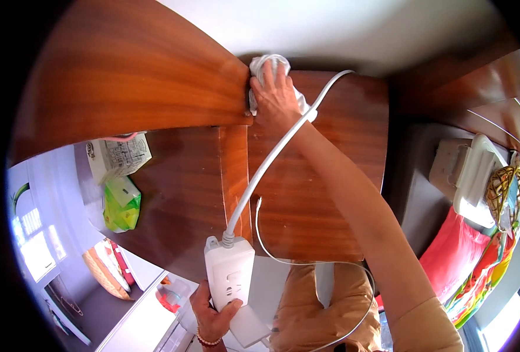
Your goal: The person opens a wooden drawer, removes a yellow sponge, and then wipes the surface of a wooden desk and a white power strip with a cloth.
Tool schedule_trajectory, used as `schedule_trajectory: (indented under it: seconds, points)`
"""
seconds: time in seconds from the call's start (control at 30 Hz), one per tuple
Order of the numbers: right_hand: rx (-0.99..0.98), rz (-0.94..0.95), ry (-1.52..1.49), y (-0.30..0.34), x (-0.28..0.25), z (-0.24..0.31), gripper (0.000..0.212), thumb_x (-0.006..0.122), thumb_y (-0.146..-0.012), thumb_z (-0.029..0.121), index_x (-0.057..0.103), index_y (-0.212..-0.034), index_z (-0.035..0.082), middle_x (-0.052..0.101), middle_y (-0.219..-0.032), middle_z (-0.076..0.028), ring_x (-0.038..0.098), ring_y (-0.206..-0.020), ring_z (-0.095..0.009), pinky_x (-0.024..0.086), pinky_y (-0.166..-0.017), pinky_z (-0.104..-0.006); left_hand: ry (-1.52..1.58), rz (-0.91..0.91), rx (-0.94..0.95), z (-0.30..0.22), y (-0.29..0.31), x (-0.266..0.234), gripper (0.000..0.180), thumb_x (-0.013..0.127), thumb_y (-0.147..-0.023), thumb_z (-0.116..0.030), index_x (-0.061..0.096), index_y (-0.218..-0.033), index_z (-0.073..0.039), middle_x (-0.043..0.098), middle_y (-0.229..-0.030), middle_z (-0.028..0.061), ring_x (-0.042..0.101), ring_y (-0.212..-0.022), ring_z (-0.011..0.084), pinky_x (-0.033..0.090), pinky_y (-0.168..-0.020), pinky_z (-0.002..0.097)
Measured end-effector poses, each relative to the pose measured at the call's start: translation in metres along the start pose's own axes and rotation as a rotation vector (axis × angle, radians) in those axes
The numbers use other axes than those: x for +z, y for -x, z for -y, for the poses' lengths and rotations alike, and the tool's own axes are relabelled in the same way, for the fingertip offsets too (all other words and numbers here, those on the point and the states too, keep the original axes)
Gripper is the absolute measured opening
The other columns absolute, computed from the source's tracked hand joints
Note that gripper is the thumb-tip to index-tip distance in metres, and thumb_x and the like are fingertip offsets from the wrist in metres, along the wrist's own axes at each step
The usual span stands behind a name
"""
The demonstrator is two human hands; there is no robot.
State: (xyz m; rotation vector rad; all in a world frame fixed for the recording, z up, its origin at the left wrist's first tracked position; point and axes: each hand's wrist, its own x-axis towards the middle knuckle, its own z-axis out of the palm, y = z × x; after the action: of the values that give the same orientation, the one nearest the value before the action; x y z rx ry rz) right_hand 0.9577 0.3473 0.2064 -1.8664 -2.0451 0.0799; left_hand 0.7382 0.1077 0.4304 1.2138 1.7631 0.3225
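My left hand (pixel 213 317) grips a white power strip (pixel 229 270) from below, its thumb pressed on the socket face. A white charger (pixel 249 326) sits at the strip's lower end. From the strip's top a thick white cord (pixel 272 154) runs up across the wooden tabletop (pixel 318 193) and over my right wrist toward the wall. At the far end of the top, my right hand (pixel 276 97) presses on a crumpled white cloth (pixel 270 58) in the corner by the wooden panel (pixel 148 70). Its fingers are spread over the cloth.
A thin white cable (pixel 259 226) lies on the wood and loops past my legs. To the left are a patterned box (pixel 119 157) and a green packet (pixel 122 205). On the right stand a lidded plastic bin (pixel 474 182), a woven basket (pixel 505 190) and pink fabric (pixel 453 249).
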Motion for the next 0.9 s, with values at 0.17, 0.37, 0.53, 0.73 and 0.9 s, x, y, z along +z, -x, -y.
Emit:
schedule_trajectory:
  seconds: [0.17, 0.37, 0.53, 0.73, 0.9]
  points:
    - [-0.045, 0.080, -0.245, -0.001, 0.003, -0.004, 0.047, 0.069, -0.070, 0.030, 0.057, -0.108, 0.006, 0.037, -0.131, -0.020, 0.033, -0.123, -0.039, 0.038, -0.095, -0.0453, 0.013, 0.015, 0.062, 0.005, -0.010, -0.004, 0.043, 0.069, -0.063, -0.020, 0.056, -0.096, 0.004, 0.065, -0.083, 0.0159, 0.064, -0.070, 0.0228, 0.051, -0.064, 0.0320]
    - [-0.129, 0.158, -0.281, 0.067, 0.008, 0.016, 0.048, 0.066, -0.069, 0.021, 0.055, -0.114, 0.009, 0.037, -0.133, -0.019, 0.033, -0.127, -0.037, 0.037, -0.099, -0.0448, -0.014, -0.012, 0.049, 0.003, -0.014, 0.000, 0.043, 0.069, -0.064, -0.021, 0.055, -0.097, 0.004, 0.065, -0.083, 0.0152, 0.063, -0.069, 0.0215, 0.050, -0.063, 0.0315]
    - [-0.355, 0.324, -0.447, 0.145, -0.029, 0.037, 0.037, 0.067, -0.065, 0.008, 0.063, -0.102, 0.009, 0.046, -0.130, -0.013, 0.038, -0.125, -0.036, 0.042, -0.096, -0.0416, -0.017, -0.052, 0.093, -0.003, -0.016, 0.006, 0.044, 0.066, -0.067, -0.024, 0.055, -0.101, 0.001, 0.064, -0.084, 0.0133, 0.063, -0.072, 0.0209, 0.050, -0.064, 0.0313]
    - [-0.251, 0.552, -0.834, 0.200, -0.051, 0.023, 0.047, 0.070, -0.053, 0.005, 0.066, -0.099, 0.012, 0.053, -0.125, -0.010, 0.041, -0.125, -0.029, 0.042, -0.097, -0.0416, -0.016, -0.122, 0.073, -0.009, -0.020, 0.013, 0.044, 0.064, -0.070, -0.029, 0.054, -0.104, -0.003, 0.063, -0.084, 0.0100, 0.063, -0.072, 0.0189, 0.051, -0.065, 0.0319]
    - [-0.054, 0.062, -0.513, 0.114, -0.043, -0.045, 0.060, 0.068, -0.058, 0.009, 0.055, -0.117, 0.014, 0.047, -0.128, -0.013, 0.042, -0.119, -0.036, 0.041, -0.095, -0.0436, -0.058, -0.148, 0.131, 0.001, -0.028, 0.015, 0.043, 0.063, -0.072, -0.030, 0.054, -0.102, -0.003, 0.060, -0.080, 0.0090, 0.061, -0.070, 0.0165, 0.049, -0.061, 0.0302]
